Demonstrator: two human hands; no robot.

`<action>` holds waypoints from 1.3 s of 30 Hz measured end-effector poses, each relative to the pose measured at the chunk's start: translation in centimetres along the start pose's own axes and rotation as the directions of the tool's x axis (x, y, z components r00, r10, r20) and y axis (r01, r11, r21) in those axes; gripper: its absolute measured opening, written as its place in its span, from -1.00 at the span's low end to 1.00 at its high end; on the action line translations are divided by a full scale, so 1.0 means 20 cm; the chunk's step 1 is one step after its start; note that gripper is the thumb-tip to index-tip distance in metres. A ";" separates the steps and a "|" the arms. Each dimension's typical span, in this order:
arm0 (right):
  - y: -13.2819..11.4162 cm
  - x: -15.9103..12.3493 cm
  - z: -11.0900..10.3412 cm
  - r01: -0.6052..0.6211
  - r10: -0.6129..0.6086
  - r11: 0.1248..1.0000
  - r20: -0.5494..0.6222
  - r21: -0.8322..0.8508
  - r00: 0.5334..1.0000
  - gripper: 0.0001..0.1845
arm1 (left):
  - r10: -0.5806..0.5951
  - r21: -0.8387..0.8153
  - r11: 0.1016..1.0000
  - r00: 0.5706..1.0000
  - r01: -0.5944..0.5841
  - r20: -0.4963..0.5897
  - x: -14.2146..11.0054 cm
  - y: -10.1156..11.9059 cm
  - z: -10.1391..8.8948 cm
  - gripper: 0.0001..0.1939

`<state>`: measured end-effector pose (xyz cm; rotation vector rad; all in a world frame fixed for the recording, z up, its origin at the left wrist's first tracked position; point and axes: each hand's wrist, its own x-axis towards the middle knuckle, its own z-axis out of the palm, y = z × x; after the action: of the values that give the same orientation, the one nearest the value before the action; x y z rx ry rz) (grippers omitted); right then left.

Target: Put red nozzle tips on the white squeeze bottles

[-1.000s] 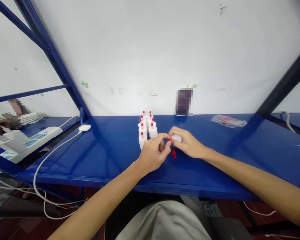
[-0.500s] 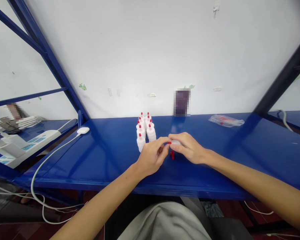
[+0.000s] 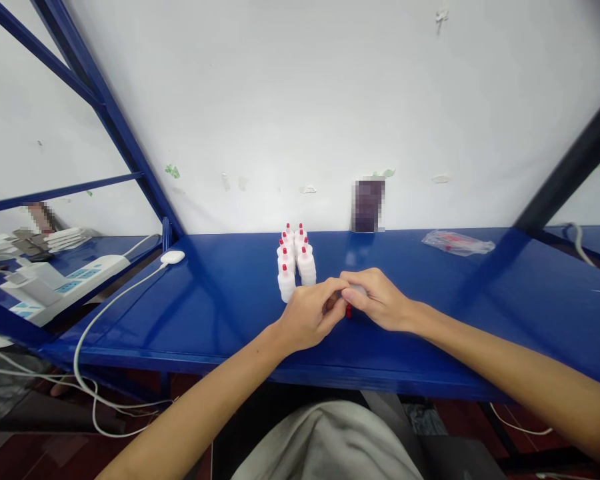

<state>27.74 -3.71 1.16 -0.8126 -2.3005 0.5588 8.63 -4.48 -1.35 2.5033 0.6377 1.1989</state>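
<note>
My right hand (image 3: 380, 300) is closed around a small white bottle (image 3: 359, 289), which lies sideways above the blue shelf (image 3: 220, 300). My left hand (image 3: 310, 313) pinches at the bottle's mouth with thumb and forefinger; what it holds is hidden between the fingers. A few loose red caps (image 3: 349, 311) lie on the shelf just under the two hands. Several small white bottles with red caps (image 3: 294, 260) stand in a tight cluster just beyond my left hand.
A clear plastic bag with red pieces (image 3: 457, 243) lies at the back right. A white cable with a white puck (image 3: 173, 257) runs off the left edge. A white power strip (image 3: 70, 283) sits on the neighbouring shelf. Blue frame struts slant at both sides.
The hands have closed tighter together over the bottle's mouth, and the red cap seen between the fingers before is now hidden. The bottle stays in my right hand.
</note>
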 end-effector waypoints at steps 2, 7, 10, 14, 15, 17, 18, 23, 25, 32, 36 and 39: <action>0.01 0.00 0.00 0.039 -0.038 0.999 -0.036 0.036 0.999 -0.43 | 0.060 0.061 0.997 0.992 -0.053 -0.113 0.00 0.00 -0.02 -0.86; 0.04 0.02 0.01 -0.039 0.058 0.995 -0.213 0.093 0.975 -0.57 | 0.092 0.211 0.977 0.855 0.021 -0.510 0.03 -0.07 -0.22 -0.91; 0.07 0.03 0.01 -0.122 0.163 0.984 -0.395 0.128 0.904 -0.60 | -0.032 0.220 0.962 0.862 0.164 -0.505 0.04 -0.14 -0.36 -0.90; 0.15 0.01 0.01 -0.079 0.163 0.980 -0.504 0.185 0.848 -0.65 | -0.106 0.267 0.937 0.913 0.224 -0.395 0.04 -0.19 -0.42 -0.92; 0.16 0.01 0.01 -0.050 0.157 0.974 -0.497 0.223 0.854 -0.65 | -0.108 0.285 0.932 0.923 0.223 -0.370 0.04 -0.20 -0.42 -0.93; 0.19 0.01 0.01 -0.028 0.182 0.948 -0.464 0.318 0.867 -0.63 | -0.110 0.318 0.922 0.939 0.219 -0.326 0.04 -0.19 -0.41 -0.93; 0.20 0.01 0.01 -0.045 0.213 0.932 -0.442 0.360 0.871 -0.61 | -0.115 0.333 0.917 0.945 0.220 -0.306 0.04 -0.19 -0.41 -0.93; 0.22 0.05 0.02 -0.158 0.312 0.882 -0.298 0.444 0.902 -0.64 | -0.132 0.391 0.891 0.957 0.229 -0.258 0.03 -0.22 -0.41 -0.93; 0.23 0.06 0.02 -0.184 0.339 0.857 -0.258 0.481 0.905 -0.68 | -0.073 0.402 0.892 0.945 0.204 -0.319 0.02 -0.21 -0.41 -0.89; 0.22 0.05 0.04 -0.234 0.351 0.866 -0.205 0.442 0.914 -0.65 | 0.049 0.396 0.912 0.987 -0.107 0.153 -0.01 0.03 -0.18 -0.83; 0.20 0.05 0.03 -0.263 0.359 0.895 -0.231 0.360 0.904 -0.58 | -0.292 0.481 0.868 0.908 0.120 0.300 0.03 0.05 -0.06 -0.74; 0.19 0.05 0.03 -0.280 0.363 0.908 -0.253 0.311 0.897 -0.57 | -0.335 0.474 0.867 0.881 0.150 0.334 0.06 -0.01 -0.03 -0.75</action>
<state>28.30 -0.41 -0.94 -1.0740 -1.7687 0.8093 8.80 -3.66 -0.21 2.7855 1.1721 0.4419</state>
